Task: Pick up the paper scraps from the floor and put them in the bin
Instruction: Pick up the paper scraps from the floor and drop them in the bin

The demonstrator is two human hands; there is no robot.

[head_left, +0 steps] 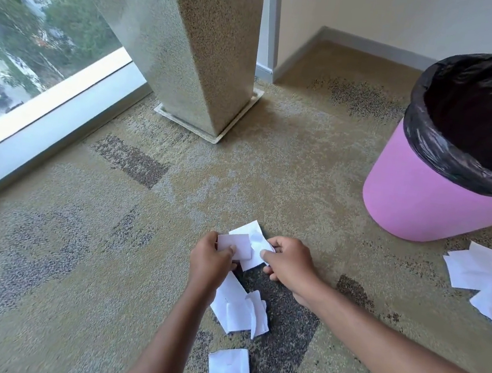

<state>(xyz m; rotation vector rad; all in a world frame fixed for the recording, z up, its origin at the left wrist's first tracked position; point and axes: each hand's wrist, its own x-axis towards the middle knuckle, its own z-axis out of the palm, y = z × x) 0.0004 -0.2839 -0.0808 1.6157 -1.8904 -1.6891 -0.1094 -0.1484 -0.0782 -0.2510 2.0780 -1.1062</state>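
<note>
Over the carpet [74, 258], left hand [211, 259] and right hand [287, 266] pinched scraps [246, 245], fingers curled.
Risk: loose stack could shed sheets before the bin [422, 202].

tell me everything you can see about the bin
The bin is a round pink tub, plastic by its look, narrowing toward its base. A black bag, glossy and crinkled, lines it and folds down over the rim. It has no lid, and the inside is too dark to show any contents. It stands upright on the carpet at the right, partly cut off by the frame edge. White scraps lie on the floor near its base.
</note>
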